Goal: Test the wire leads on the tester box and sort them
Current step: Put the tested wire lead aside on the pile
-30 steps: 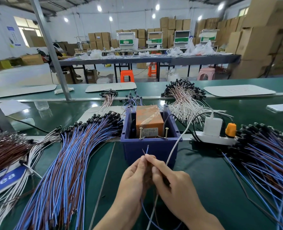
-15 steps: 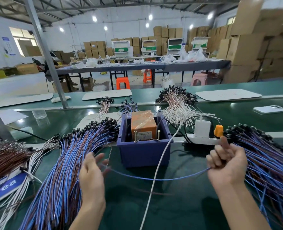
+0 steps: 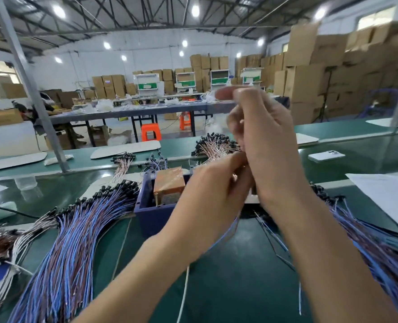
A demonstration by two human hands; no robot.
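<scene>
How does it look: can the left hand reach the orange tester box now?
Probably yes. The left hand hovers right beside the orange tester box, which sits uncovered in the blue bin, with nothing between them. It seems occupied holding a blue wire, though.

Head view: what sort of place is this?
Probably a factory assembly floor: long green workbenches, bundles of blue and brown wire leads laid out by the hundred, and stacked cardboard boxes along the back wall.
</scene>
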